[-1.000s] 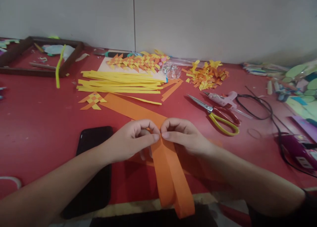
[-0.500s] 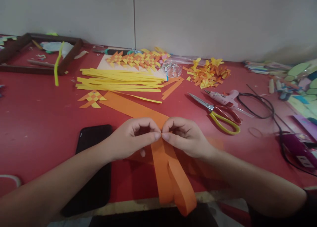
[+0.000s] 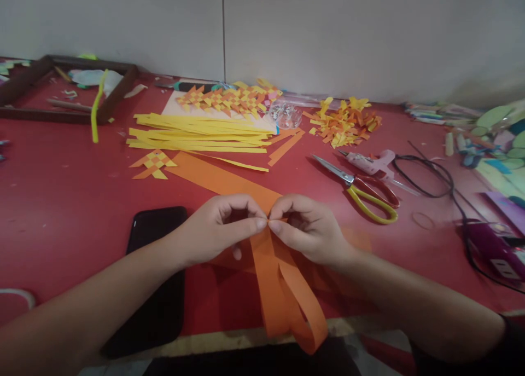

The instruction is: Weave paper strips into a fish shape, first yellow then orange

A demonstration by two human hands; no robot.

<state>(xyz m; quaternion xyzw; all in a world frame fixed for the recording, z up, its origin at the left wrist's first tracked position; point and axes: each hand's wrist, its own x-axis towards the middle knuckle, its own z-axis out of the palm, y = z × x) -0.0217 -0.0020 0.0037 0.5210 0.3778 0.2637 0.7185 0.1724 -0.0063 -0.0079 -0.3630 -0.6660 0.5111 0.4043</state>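
Observation:
Fingertip to fingertip, my left hand [image 3: 229, 225] and my right hand [image 3: 309, 228] are both closed in a pinch on the top edge of an orange paper strip [image 3: 264, 288]. The strip hangs down toward me and curls into a loop [image 3: 314, 321] past the table's front edge. Behind my hands, a wide orange paper band [image 3: 217, 176] lies flat on the red table. More orange paper shows beneath my right wrist. A black phone [image 3: 158, 228] lies partly under my left forearm. Left of the band sits a woven yellow-and-orange paper fish [image 3: 155, 163].
Yellow strips [image 3: 197, 132] lie behind the band, with several woven fish [image 3: 229, 98] beyond them. Paper scraps [image 3: 344, 121] are piled at the back. To the right are scissors [image 3: 356, 190], a pink glue gun [image 3: 373, 162] with its cable, and a purple power block [image 3: 494, 250]. A wooden frame [image 3: 118, 88] stands at left.
The loop at the strip's lower end has shifted slightly to the right and opened a little. Both hands keep their pinch in nearly the same place.

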